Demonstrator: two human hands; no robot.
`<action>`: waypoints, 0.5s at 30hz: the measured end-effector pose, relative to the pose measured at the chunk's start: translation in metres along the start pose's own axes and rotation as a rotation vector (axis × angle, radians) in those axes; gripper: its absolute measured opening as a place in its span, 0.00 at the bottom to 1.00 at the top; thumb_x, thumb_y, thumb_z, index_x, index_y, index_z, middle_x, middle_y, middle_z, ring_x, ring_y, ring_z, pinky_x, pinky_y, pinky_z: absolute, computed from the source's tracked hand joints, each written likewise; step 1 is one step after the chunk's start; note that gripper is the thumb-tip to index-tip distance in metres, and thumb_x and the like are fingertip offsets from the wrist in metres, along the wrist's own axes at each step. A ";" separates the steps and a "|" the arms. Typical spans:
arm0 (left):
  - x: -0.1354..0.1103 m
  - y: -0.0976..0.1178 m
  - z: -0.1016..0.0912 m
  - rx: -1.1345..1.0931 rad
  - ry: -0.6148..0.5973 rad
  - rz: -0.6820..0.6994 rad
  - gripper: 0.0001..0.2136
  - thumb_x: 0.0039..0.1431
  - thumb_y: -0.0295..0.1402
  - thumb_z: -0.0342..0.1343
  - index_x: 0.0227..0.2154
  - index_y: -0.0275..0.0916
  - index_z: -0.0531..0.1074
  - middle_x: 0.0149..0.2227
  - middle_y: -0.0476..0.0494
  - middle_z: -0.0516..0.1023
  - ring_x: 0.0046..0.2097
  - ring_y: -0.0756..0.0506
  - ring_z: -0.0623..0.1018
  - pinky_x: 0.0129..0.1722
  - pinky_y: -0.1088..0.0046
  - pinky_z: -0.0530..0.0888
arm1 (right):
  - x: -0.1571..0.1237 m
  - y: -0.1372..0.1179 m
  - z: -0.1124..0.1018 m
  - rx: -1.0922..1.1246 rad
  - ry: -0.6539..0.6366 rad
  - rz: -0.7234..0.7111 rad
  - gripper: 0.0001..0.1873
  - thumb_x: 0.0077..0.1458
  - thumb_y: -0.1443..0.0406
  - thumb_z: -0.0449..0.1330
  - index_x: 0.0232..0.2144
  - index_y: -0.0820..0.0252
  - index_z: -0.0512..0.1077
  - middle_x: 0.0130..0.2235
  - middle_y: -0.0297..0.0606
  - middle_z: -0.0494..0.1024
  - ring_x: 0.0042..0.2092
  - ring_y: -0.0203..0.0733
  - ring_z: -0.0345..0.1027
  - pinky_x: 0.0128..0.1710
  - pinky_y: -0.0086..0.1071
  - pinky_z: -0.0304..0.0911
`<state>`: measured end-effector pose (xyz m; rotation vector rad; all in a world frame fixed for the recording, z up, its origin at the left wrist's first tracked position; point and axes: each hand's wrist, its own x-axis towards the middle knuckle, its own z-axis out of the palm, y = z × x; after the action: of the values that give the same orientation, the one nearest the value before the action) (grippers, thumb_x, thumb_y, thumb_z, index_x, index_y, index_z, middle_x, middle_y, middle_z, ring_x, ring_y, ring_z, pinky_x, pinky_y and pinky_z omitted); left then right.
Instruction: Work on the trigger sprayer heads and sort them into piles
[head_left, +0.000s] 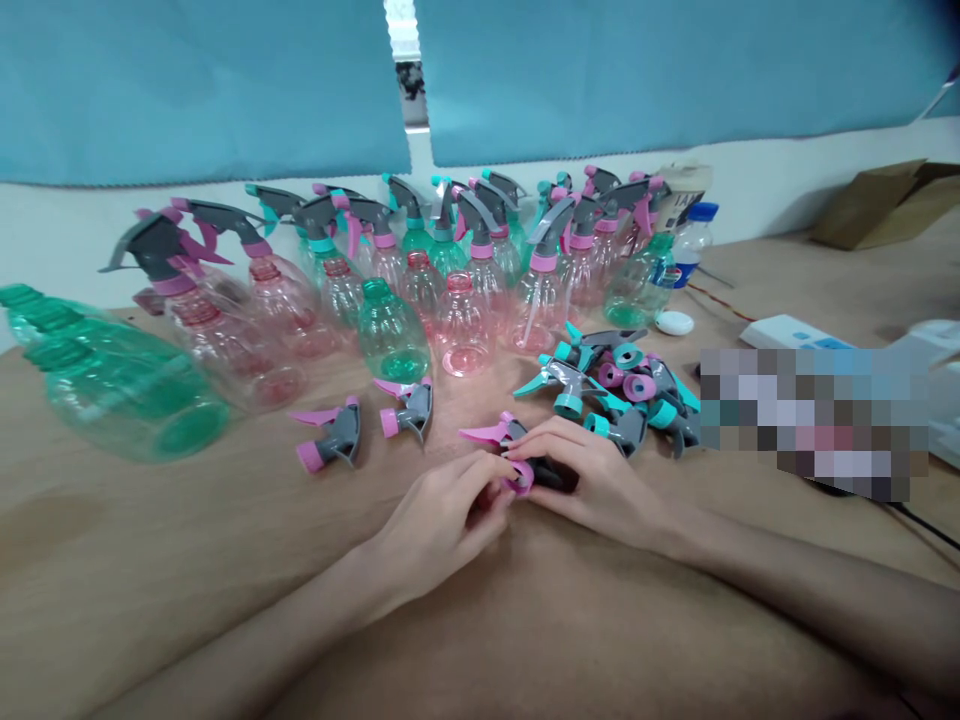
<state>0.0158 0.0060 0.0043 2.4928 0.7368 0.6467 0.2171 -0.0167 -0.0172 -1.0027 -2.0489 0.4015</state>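
Note:
Both hands are at a pink-and-grey trigger spray head [516,478] low over the table. My left hand [450,505] is closed, its fingertips pinching at the pink collar. From the other side my right hand [592,475] grips the grey body, with the thumb below and fingers above; much of the body is hidden behind the fingers. The pink trigger points left. Two more pink-and-grey spray heads, one [330,435] farther left and one [407,410] nearer, lie beside my left hand. Just beyond my right hand is a pile of teal and pink spray heads [568,385].
Behind stand several pink and green spray bottles [484,285], some with heads fitted, some open-necked. Green bottles [127,385] lie stacked at left. A blue-capped drink bottle [694,245], a white power strip [795,335] and a cardboard box [885,205] are at right.

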 end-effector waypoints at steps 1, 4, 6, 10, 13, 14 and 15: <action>0.000 0.000 0.000 -0.003 -0.013 -0.014 0.05 0.59 0.25 0.48 0.36 0.38 0.67 0.26 0.52 0.69 0.25 0.52 0.68 0.25 0.78 0.66 | 0.000 0.000 0.000 -0.001 0.004 0.000 0.10 0.54 0.66 0.62 0.40 0.57 0.71 0.40 0.38 0.77 0.44 0.42 0.70 0.43 0.38 0.69; 0.000 0.001 0.001 -0.007 -0.050 -0.061 0.06 0.59 0.26 0.48 0.38 0.38 0.66 0.26 0.52 0.69 0.25 0.52 0.68 0.24 0.78 0.65 | 0.000 0.000 0.000 0.000 0.025 0.000 0.10 0.54 0.67 0.62 0.40 0.57 0.71 0.40 0.38 0.77 0.44 0.42 0.71 0.42 0.37 0.69; 0.000 0.001 0.002 -0.001 -0.062 -0.077 0.07 0.59 0.26 0.47 0.39 0.39 0.66 0.26 0.52 0.69 0.25 0.51 0.68 0.24 0.78 0.65 | 0.000 0.001 -0.001 0.001 0.028 0.002 0.10 0.54 0.67 0.62 0.40 0.57 0.71 0.40 0.38 0.77 0.44 0.42 0.71 0.42 0.37 0.69; -0.001 0.000 0.003 0.006 -0.083 -0.084 0.09 0.59 0.25 0.47 0.41 0.39 0.65 0.27 0.52 0.69 0.26 0.51 0.69 0.25 0.77 0.66 | 0.000 0.001 -0.001 0.008 0.013 0.004 0.11 0.54 0.68 0.62 0.41 0.58 0.71 0.40 0.39 0.77 0.44 0.42 0.70 0.43 0.38 0.69; -0.001 -0.001 0.003 0.019 -0.070 -0.081 0.08 0.59 0.25 0.47 0.40 0.39 0.64 0.26 0.53 0.69 0.25 0.51 0.68 0.24 0.77 0.65 | -0.001 0.002 -0.001 0.010 0.001 -0.005 0.11 0.54 0.67 0.62 0.41 0.57 0.71 0.41 0.39 0.77 0.45 0.42 0.70 0.43 0.38 0.69; -0.001 -0.001 0.004 0.028 -0.060 -0.078 0.07 0.59 0.25 0.47 0.39 0.39 0.64 0.26 0.53 0.69 0.24 0.51 0.68 0.24 0.77 0.64 | -0.001 0.002 0.000 0.009 -0.002 -0.010 0.11 0.55 0.67 0.62 0.41 0.57 0.71 0.41 0.39 0.77 0.45 0.42 0.70 0.43 0.38 0.69; -0.001 -0.001 0.004 0.033 -0.053 -0.076 0.06 0.59 0.25 0.46 0.38 0.39 0.64 0.25 0.53 0.69 0.24 0.51 0.68 0.23 0.77 0.64 | -0.001 0.002 0.000 0.007 -0.007 -0.014 0.10 0.55 0.66 0.61 0.42 0.57 0.71 0.41 0.39 0.76 0.45 0.42 0.70 0.43 0.39 0.70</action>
<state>0.0164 0.0048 0.0004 2.4886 0.8237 0.5433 0.2186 -0.0160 -0.0188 -0.9833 -2.0584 0.4052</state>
